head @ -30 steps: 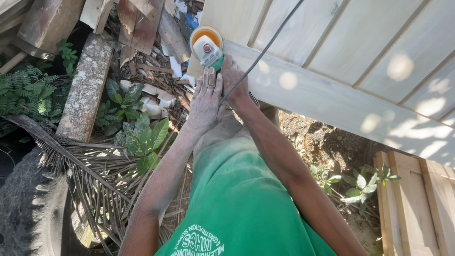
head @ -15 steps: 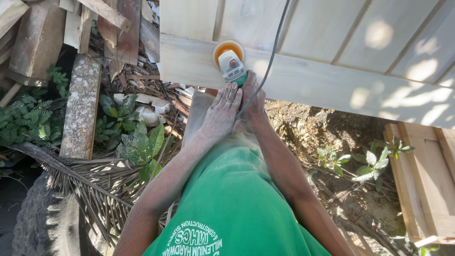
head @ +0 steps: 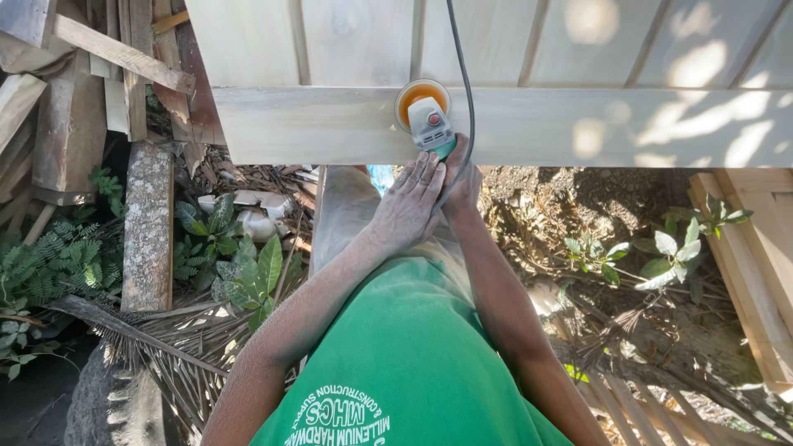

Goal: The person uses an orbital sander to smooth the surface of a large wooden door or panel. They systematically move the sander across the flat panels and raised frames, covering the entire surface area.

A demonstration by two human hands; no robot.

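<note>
Both hands wrap the handle of a grey sander (head: 429, 124), left grip (head: 406, 208) overlapping right grip (head: 462, 177), its orange disc pressed on the pale wooden panel (head: 578, 124) just beyond the fingers.

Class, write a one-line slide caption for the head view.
Both hands, left hand over right hand, press a corded sander with an orange disc against a pale wooden panel outdoors.

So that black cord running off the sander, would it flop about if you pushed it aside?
Probably floppy: the black cord curves loosely from the sander up across the pale wooden panel. It looks thin, so likely light. Being attached at the tool, it would probably swing back.
</note>
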